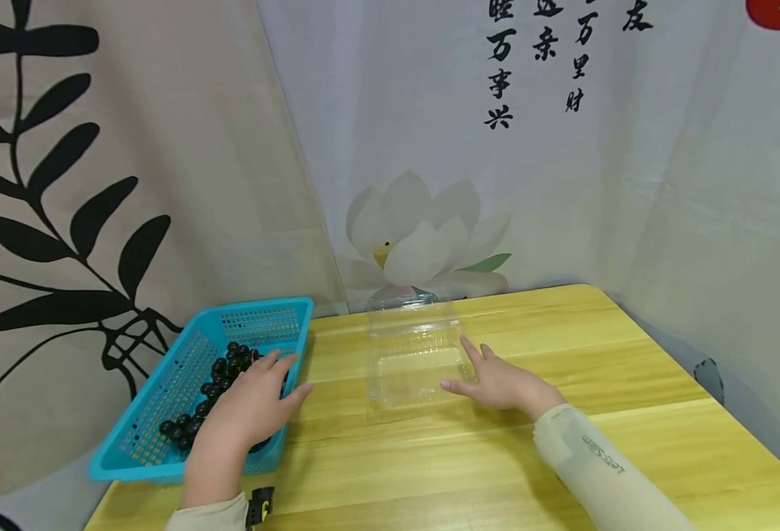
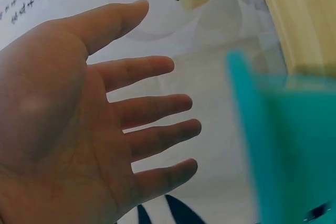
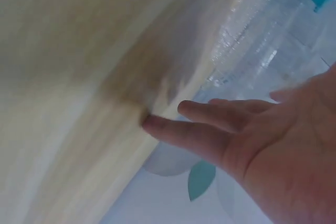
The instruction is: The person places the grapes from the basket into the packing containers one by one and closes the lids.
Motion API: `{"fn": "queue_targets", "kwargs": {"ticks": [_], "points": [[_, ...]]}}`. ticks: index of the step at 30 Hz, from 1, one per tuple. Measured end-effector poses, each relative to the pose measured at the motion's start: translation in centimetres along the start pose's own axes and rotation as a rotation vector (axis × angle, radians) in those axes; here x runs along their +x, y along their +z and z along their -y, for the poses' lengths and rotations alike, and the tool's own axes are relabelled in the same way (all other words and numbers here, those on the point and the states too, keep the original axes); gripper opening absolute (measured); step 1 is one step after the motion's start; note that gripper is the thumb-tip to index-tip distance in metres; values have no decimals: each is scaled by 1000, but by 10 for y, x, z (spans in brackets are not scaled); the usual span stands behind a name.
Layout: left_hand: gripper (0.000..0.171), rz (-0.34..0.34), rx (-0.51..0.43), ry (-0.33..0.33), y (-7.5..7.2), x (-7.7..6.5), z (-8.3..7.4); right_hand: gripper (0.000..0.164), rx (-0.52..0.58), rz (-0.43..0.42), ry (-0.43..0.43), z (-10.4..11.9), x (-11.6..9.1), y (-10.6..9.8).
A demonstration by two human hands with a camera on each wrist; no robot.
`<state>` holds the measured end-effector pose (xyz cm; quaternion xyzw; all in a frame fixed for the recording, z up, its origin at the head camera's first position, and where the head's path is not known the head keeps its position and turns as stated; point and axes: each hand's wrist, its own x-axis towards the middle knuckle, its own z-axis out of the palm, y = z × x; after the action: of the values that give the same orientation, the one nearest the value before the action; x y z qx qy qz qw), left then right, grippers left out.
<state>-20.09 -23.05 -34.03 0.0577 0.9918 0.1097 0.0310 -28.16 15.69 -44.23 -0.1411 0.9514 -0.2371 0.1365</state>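
Black grapes [image 1: 220, 380] lie in a blue perforated plastic basket [image 1: 164, 387] on the left of the table. My left hand [image 1: 250, 405] hovers over the basket's right side, overlapping some of the grapes in the head view. In the left wrist view this hand [image 2: 84, 108] has its fingers spread with nothing in the palm, beside the blurred basket wall [image 2: 294, 145]. A clear plastic clamshell box [image 1: 409, 372], lid raised at the back, sits mid-table. At its right side, my right hand [image 1: 505, 380] reaches with extended fingers, holding nothing; the right wrist view also shows these fingers [image 3: 184, 135].
The wooden table [image 1: 562, 457] has its back edge against a printed curtain [image 1: 562, 206]. Another curtain with black leaves [image 1: 57, 236] hangs behind the basket. A black strap [image 1: 260, 505] shows at the left wrist.
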Motion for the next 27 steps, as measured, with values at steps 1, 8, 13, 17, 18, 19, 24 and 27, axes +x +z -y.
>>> {"fn": "queue_targets", "kwargs": {"ticks": [1,8,13,17,18,19,24,27], "points": [[77,9,6,-1,-3,1,1,118,3,6,4,0,1,0],[77,-15,45,13,-18,1,-5,121,33,31,7,-1,6,3],[78,-10,9,14,-11,0,-17,123,50,26,-1,0,8,4],[76,-3,-20,27,-3,1,-25,128,56,22,7,1,8,4],[75,-3,-19,30,-2,2,-26,129,53,26,13,1,8,4],[74,-6,-13,35,-1,2,-27,130,50,28,18,2,8,4],[72,-31,27,51,-6,4,-28,131,40,36,28,4,8,4],[73,-31,41,55,-14,4,-26,131,37,37,32,3,8,4]]}}
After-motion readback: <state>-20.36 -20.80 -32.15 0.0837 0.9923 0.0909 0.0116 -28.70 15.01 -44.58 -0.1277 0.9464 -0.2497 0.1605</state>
